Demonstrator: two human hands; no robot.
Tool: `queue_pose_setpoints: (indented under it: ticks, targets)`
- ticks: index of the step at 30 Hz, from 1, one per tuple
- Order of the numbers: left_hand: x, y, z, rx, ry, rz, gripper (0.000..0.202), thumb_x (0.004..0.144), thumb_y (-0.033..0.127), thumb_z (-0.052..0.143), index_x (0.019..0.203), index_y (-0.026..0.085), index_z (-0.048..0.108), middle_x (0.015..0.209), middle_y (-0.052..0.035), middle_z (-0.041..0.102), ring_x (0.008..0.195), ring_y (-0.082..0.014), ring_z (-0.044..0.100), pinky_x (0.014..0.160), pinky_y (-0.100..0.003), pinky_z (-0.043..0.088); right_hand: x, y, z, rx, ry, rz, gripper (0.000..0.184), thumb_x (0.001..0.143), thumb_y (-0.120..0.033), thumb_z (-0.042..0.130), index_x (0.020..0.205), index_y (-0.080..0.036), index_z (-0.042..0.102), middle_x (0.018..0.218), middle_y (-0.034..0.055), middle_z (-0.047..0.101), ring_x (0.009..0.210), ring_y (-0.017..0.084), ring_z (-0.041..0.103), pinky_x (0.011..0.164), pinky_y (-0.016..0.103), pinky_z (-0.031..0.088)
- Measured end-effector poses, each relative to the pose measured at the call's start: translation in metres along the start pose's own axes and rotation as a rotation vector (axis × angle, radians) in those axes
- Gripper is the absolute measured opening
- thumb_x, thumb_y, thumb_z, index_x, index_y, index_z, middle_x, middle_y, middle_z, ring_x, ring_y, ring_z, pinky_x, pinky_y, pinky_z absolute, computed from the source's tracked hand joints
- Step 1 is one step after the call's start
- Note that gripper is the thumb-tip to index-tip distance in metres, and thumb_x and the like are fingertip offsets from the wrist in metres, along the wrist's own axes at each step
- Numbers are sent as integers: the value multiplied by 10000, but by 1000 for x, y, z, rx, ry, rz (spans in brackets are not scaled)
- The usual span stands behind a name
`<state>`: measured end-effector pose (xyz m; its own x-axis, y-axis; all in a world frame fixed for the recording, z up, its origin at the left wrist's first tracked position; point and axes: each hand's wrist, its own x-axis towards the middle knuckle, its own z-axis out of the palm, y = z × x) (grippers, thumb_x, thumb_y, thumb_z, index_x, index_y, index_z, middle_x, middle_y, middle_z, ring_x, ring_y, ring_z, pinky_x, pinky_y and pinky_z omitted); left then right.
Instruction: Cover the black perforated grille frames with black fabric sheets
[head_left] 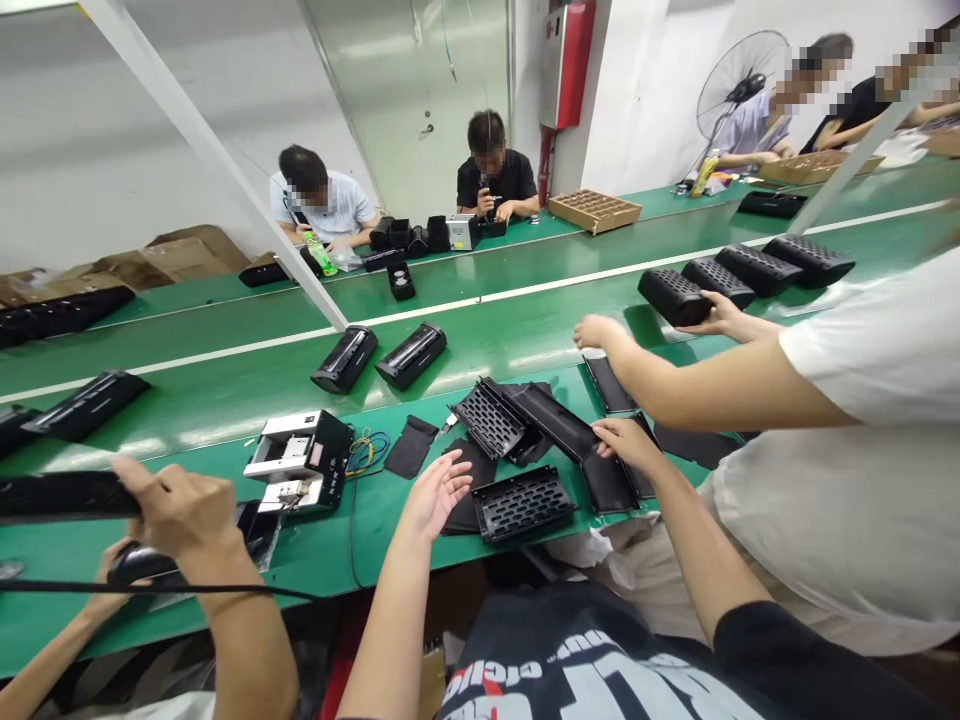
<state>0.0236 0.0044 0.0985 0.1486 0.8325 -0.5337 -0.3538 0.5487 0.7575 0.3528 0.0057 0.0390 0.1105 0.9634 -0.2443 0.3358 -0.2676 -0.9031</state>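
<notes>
My left hand [439,497] hovers over the green bench with its fingers spread and nothing in them. Just right of it lies a black slotted grille panel [523,505]. My right hand [627,446] pinches the near end of a long, smooth black plastic panel [556,418], which is tilted over other parts. Behind it, another slotted grille panel [489,420] leans on the pile. Below my right hand sits a dark tray-like panel [609,484]. A flat black mesh sheet [411,447] lies farther left.
A white-and-black machine [298,462] with cables stands left. Two black housings [411,355] sit on the green conveyor [495,330]. At right, a co-worker's hand [724,314] holds a perforated housing [673,296]; at left, another co-worker's hand [180,505] grips a black part. People sit across the line.
</notes>
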Motion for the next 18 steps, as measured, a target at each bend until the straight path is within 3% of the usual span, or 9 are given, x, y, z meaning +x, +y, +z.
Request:
queue_pose_setpoints:
  ticks: [4, 7, 10, 13, 18]
  targets:
    - [-1, -13, -23, 6, 95, 6, 253, 723, 194, 518, 971, 147, 530, 786, -63, 617, 596, -99, 580, 556, -212, 458, 17, 16, 14, -47, 252, 109, 181, 756, -201, 445, 825, -121, 592, 533, 22, 593, 494, 135, 588, 517, 222, 456]
    - [3, -26, -40, 125, 178, -1, 274, 725, 219, 498, 990, 154, 520, 837, -73, 608, 634, -110, 583, 600, -239, 458, 28, 22, 26, -86, 323, 152, 213, 777, -189, 401, 868, -124, 582, 568, 39, 612, 521, 140, 601, 550, 222, 450]
    - [12, -40, -58, 519, 350, 42, 277, 723, 232, 478, 981, 146, 532, 897, -98, 592, 774, -167, 583, 696, -302, 448, 40, 26, 32, -134, 379, 197, 245, 792, -190, 371, 919, -119, 569, 571, 42, 620, 537, 143, 608, 582, 224, 440]
    - [21, -52, -74, 913, 527, 110, 314, 675, 193, 524, 978, 118, 542, 983, -140, 548, 993, -239, 494, 848, -356, 365, 53, 29, 34, -181, 420, 247, 249, 801, -195, 360, 908, -115, 570, 565, 41, 617, 554, 145, 610, 589, 224, 431]
    - [33, -62, -89, 1277, 692, 31, 523, 681, 309, 551, 1137, 84, 428, 1088, -202, 440, 1098, -295, 390, 885, -364, 310, 68, 33, 40, -245, 455, 303, 255, 832, -212, 347, 794, -121, 581, 560, 20, 594, 536, 125, 582, 593, 244, 433]
